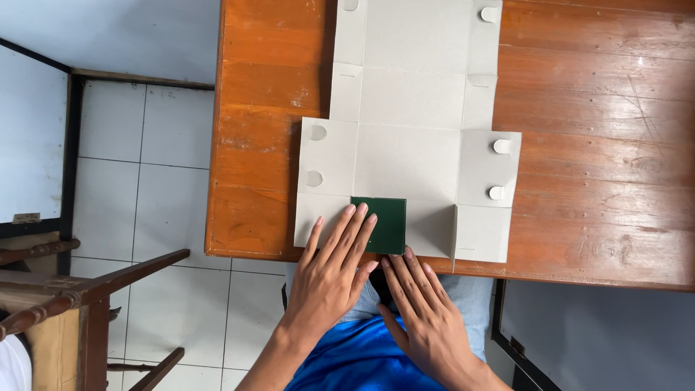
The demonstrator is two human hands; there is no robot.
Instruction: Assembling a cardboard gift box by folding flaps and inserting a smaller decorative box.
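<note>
1. Grey die-cut cardboard box blank (409, 137) lies flat at the frame's centre on the orange-brown wooden table (594, 145), its dark green square flap (389, 221) folded over.
2. Your left hand (331, 271) presses the flap, fingers flat and released; your right hand (423, 311) likewise grips nothing.
3. Uneven pressure could skew the crease.

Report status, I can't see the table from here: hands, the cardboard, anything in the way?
Left hand flat, pressing the green flap. Right hand flat at the table edge, beside it. Grey cardboard box blank lies unfolded. Nothing blocking.
</note>
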